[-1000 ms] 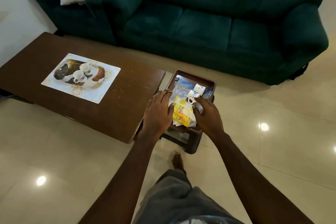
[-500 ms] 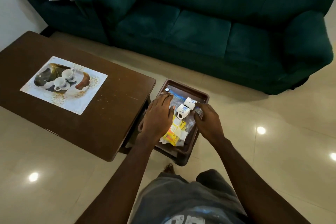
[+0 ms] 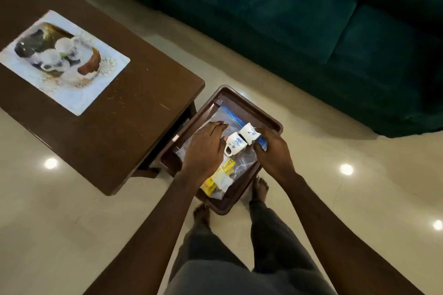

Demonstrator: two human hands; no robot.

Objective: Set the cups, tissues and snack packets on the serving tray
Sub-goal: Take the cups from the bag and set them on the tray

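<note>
Over tray (image 3: 242, 99): both hands shifted farther in; left hand (image 3: 203, 151) flat, right hand (image 3: 273, 153) fingers' grip unclear.

cups (image 3: 242, 139) on tray (image 3: 249, 108), table (image 3: 134, 112) left, sofa (image 3: 311, 19) behind

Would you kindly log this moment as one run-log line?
tray: holds two cups, plastic bag, yellow packets | left hand: flat on bag | right hand: beside cups | grasp unclear

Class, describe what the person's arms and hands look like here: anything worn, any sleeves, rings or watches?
Both forearms are bare to the frame's edge, no sleeves showing. The left hand and right hand wear no gloves, and no ring, watch or bracelet is visible.
</note>
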